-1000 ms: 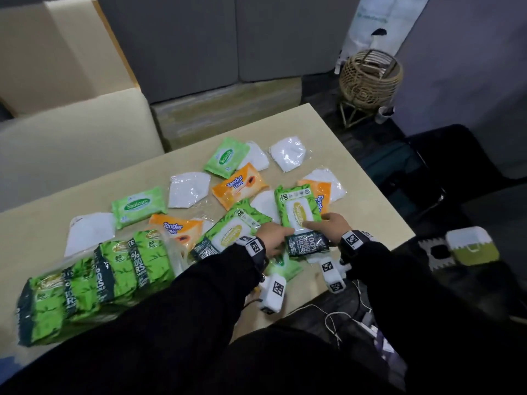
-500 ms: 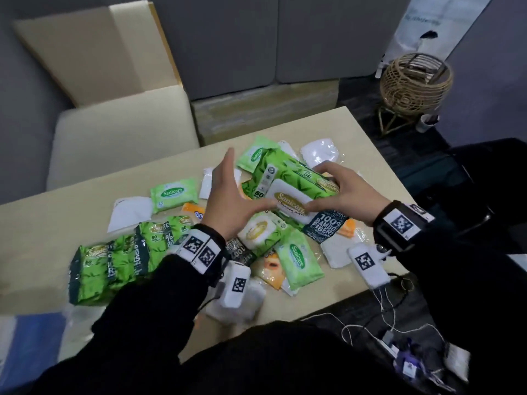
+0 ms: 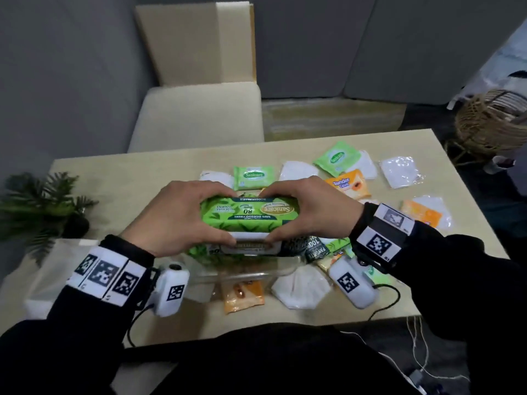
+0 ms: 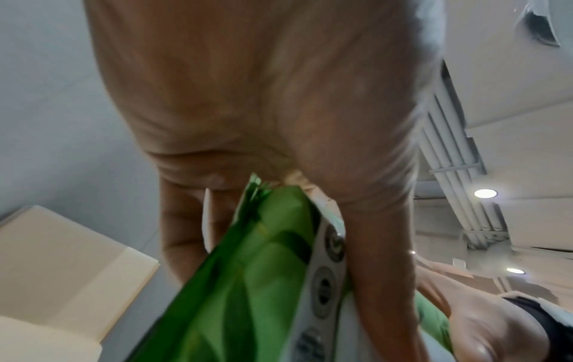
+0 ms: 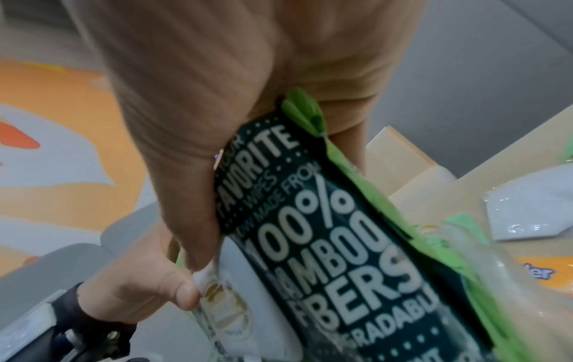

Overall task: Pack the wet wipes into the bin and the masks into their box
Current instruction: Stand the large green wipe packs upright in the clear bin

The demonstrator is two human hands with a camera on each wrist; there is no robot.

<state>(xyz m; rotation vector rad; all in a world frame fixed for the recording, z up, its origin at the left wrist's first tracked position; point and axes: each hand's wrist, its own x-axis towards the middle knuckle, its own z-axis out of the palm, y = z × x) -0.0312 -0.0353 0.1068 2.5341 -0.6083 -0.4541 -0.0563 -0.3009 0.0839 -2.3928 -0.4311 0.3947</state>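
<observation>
A large green Sanicare wet wipes pack [image 3: 251,215] is held over the table between both hands, tipped on its long edge with its white lid towards me. My left hand [image 3: 182,220] grips its left end, my right hand [image 3: 310,212] its dark-printed right end. In the wrist views the pack [image 4: 263,281] [image 5: 325,245] runs out from each palm. Directly below it shows the rim of a clear plastic bin [image 3: 256,273]. Small green wipes packs [image 3: 252,176], orange Tender Love packs [image 3: 348,183] and white masks [image 3: 298,171] lie scattered on the table.
A potted plant [image 3: 40,206] and a white bag [image 3: 42,280] sit at the table's left end. A beige chair [image 3: 196,115] stands behind the table and a wicker basket [image 3: 490,124] on the floor at right. Cables hang over the front edge.
Both hands took the large green pack off the table, lifted it and carried it leftward, turning it onto its edge. My head view swung left.
</observation>
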